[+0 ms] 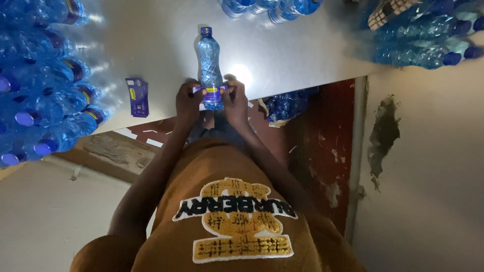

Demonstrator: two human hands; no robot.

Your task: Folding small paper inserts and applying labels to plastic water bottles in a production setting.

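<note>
While we look down over our brown shirt with its stitched yellow and white patch (236,221), both our forearms reach away from us to the near edge of the pale, flat tabletop (166,45). Our left hand (189,99) and our right hand (235,98) meet there around a clear blue plastic water bottle with a blue cap (209,60), which lies on the table with its cap pointing away from us. Each hand pinches one end of a purple and yellow label band (212,90) wrapped about the bottle's near part, fingers closed on the band and pressed against the bottle from either side. Just left of our left hand, apart from it, a small stack of purple labels (137,96) rests on the tabletop. Farther left, a heap of blue capped bottles (45,85) lies piled, some already wearing bands. Right of our hands, below the table edge, we see more blue bottles (287,103). At the far right another pile of bottles (428,40) lies, and further bottles (272,7) line the far edge.
</note>
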